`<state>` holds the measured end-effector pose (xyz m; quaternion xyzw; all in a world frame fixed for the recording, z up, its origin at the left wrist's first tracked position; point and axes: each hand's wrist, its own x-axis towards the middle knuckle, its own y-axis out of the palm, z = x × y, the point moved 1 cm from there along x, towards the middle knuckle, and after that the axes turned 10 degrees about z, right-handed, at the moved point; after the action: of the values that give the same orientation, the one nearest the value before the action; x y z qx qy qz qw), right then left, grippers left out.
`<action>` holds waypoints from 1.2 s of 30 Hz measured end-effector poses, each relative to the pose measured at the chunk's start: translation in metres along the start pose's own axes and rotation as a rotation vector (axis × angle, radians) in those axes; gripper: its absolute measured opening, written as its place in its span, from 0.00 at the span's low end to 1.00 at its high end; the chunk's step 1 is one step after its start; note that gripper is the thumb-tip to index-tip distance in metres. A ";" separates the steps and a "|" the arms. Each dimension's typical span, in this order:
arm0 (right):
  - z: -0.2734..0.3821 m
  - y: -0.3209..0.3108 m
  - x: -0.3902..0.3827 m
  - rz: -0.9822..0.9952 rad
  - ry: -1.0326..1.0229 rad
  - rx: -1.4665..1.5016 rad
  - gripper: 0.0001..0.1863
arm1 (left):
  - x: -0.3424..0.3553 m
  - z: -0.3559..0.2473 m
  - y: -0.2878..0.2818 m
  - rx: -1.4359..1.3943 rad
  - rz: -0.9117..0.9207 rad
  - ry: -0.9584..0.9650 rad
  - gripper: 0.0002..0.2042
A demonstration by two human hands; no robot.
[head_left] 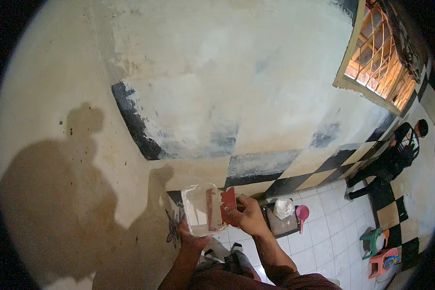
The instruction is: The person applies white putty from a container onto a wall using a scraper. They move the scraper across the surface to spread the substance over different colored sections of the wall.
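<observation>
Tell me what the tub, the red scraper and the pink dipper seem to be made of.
Tub: probably plastic, judging by its thin, pale walls; smears hide the finish.
Red scraper: likely plastic, flat and solidly coloured, though painted metal is possible.
Pink dipper: apparently smooth moulded plastic, evenly coloured.

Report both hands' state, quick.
Left hand: holding the white rectangular tub.
Right hand: closed, holding the red scraper.
</observation>
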<state>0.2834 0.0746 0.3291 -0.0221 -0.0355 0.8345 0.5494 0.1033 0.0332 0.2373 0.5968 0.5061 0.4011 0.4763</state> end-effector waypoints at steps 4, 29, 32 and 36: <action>0.021 0.003 0.002 -0.016 -0.011 -0.201 0.13 | -0.005 0.006 -0.002 0.163 0.044 0.106 0.25; 0.021 0.012 0.005 0.060 -0.225 -0.333 0.10 | 0.001 -0.001 -0.013 -0.032 0.152 0.072 0.27; 0.024 0.012 0.008 0.080 -0.128 -0.156 0.09 | 0.004 -0.003 -0.002 0.015 0.119 0.118 0.28; 0.011 0.007 0.013 0.008 0.035 0.020 0.10 | 0.006 -0.007 -0.021 -0.067 0.260 0.107 0.29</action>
<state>0.2704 0.0836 0.3390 -0.0312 -0.0176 0.8365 0.5467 0.0931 0.0409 0.2184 0.6189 0.4355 0.5073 0.4122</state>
